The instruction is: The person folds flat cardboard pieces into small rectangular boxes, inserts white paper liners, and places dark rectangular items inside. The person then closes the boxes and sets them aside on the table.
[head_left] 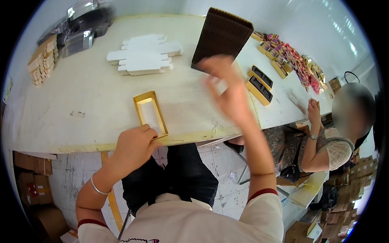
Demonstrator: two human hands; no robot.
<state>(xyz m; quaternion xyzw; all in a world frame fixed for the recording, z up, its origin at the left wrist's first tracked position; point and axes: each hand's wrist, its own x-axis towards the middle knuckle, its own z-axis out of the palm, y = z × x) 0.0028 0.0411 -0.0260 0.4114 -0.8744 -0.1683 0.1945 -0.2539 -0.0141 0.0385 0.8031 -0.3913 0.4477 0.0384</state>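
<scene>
An open gold box (pixel 163 118) with a white bottom rests on the table near its front edge. My left hand (pixel 137 145) is closed on the box's near end, fingers curled over the rim. My right hand (pixel 227 91) is over the table right of the box, just in front of a tall dark brown stack of ribbed inserts (pixel 223 38). Motion smears its fingers, so I cannot make out whether it holds anything. Right of that hand stand two gold boxes (pixel 259 90) with black inserts inside.
Flat white box blanks (pixel 146 56) are piled at the back middle. Folded cardboard pieces (pixel 42 60) and clear plastic packs (pixel 79 42) lie at the far left. Many small purple and gold packets (pixel 287 56) cover the back right. A co-worker (pixel 330 148) sits at the right.
</scene>
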